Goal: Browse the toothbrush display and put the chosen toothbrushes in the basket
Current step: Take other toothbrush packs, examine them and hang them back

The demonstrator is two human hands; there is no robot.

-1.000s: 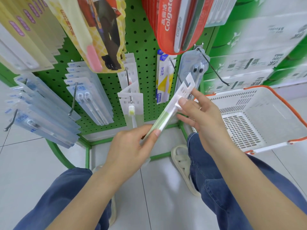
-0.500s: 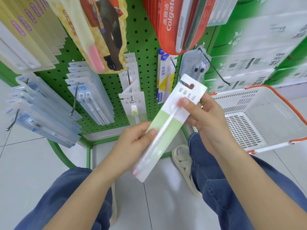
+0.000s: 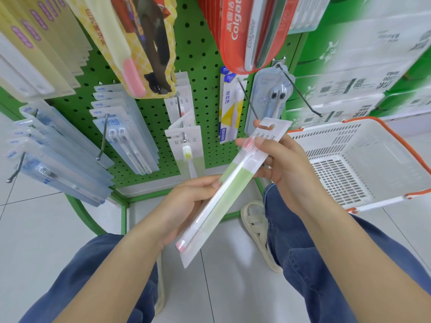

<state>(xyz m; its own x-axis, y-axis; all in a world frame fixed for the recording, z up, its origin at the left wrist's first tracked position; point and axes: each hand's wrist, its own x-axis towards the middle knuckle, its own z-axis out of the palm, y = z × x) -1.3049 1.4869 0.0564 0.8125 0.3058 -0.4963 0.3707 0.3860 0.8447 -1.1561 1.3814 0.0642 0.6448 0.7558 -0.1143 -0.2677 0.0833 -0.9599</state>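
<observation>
A toothbrush pack (image 3: pixel 229 190), white card with a green lower half and a pink-tipped brush, lies slanted between both hands in front of the display. My left hand (image 3: pixel 186 206) grips its lower part. My right hand (image 3: pixel 282 166) pinches its upper end, thumb over the brush head. The white basket (image 3: pixel 396 141) with orange handles stands on the floor to the right, with nothing visible inside. The green pegboard display (image 3: pixel 200 54) carries several hanging toothbrush packs.
A matching pack with a yellow-green brush (image 3: pixel 186 152) hangs on a hook at the board's lower middle. Bare metal hooks (image 3: pixel 300 94) stick out toward me on the right. Green and white boxes (image 3: pixel 363 66) are stacked behind the basket. My knees and a sandal (image 3: pixel 256 227) are below.
The pack has been turned from edge-on to face up, showing the brush with its pink tip. Both hands have kept hold of it in about the same place.
</observation>
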